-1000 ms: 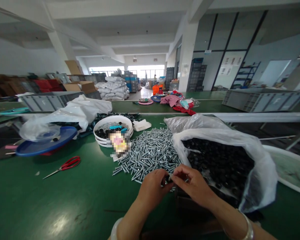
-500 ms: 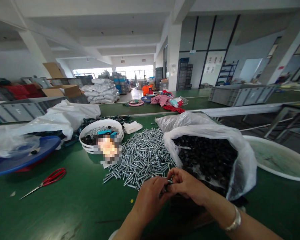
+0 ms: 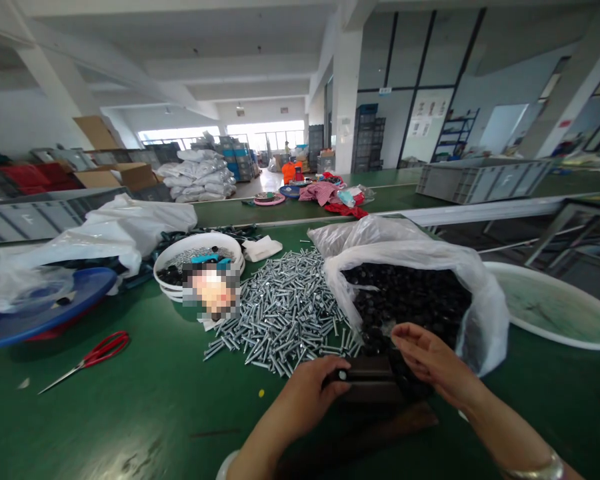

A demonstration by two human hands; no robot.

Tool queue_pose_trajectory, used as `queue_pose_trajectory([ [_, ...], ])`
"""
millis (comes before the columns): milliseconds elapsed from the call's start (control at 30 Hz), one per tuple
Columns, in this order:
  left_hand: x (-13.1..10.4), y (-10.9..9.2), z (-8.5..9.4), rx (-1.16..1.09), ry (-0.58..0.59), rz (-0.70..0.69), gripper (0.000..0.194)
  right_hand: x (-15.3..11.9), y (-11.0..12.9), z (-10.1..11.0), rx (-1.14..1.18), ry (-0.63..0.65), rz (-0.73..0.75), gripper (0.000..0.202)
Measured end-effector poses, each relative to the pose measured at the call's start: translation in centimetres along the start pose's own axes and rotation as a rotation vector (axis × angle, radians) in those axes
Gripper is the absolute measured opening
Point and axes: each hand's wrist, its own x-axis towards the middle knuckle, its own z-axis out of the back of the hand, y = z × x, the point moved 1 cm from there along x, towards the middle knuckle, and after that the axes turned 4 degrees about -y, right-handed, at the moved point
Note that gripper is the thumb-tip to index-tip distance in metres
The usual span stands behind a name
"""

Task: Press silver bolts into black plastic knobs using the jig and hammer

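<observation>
Between its thumb and forefinger my left hand [image 3: 305, 393] pinches a small black cap [image 3: 337, 376] with a bright bolt end [image 3: 343, 375] showing in it. It is at the left end of a dark grooved block [image 3: 373, 379] on the table. My right hand [image 3: 437, 363] is over the near side of a clear plastic bag [image 3: 497, 320] full of black caps [image 3: 410, 293]. Its fingers are drawn together; whatever is in them cannot be made out. A heap of loose metal bolts [image 3: 290, 307] lies just beyond my left hand.
Red-handled scissors [image 3: 105, 348] lie on the green table [image 3: 145, 413] at left. Behind them stand a blue tray [image 3: 93, 283] and white bowls [image 3: 235, 243] with small parts. A white round tray [image 3: 555, 300] is at right. A grey crate [image 3: 480, 181] stands on the far bench.
My hands, together before, have moved apart. The right one has gone right to the bag; the left one has moved slightly right to the dark block, which is now uncovered.
</observation>
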Motion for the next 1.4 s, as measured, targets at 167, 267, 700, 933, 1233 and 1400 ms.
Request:
queue_pose_trajectory([
  [167,0.2,-0.1,-1.1,0.089,0.004,0.029,0.035,1.1,-1.8,1.9,-0.344,-0.109,0.146,0.029],
  [267,0.4,-0.4,-2.0,0.174,-0.106,0.085,0.035,2.3,-1.7,1.9,-0.77,-0.133,0.377,0.02],
  [700,0.5,0.2,-1.8,0.108,-0.185,0.11,0.027,5.7,-2.0,1.9,-1.352,-0.126,0.536,0.032],
  [933,0.7,0.0,-1.8,0.116,-0.107,0.147,0.054,5.9,0.2,3.1,-1.331,-0.179,0.477,0.032],
  [1233,0.5,0.3,-2.1,0.047,-0.157,0.093,0.023,9.5,-0.2,2.2,-1.312,-0.073,0.511,0.03],
  [1400,1.4,0.9,-1.1,-0.241,-0.281,0.112,0.025,7.6,2.0,1.7,-1.195,-0.139,0.48,0.029],
])
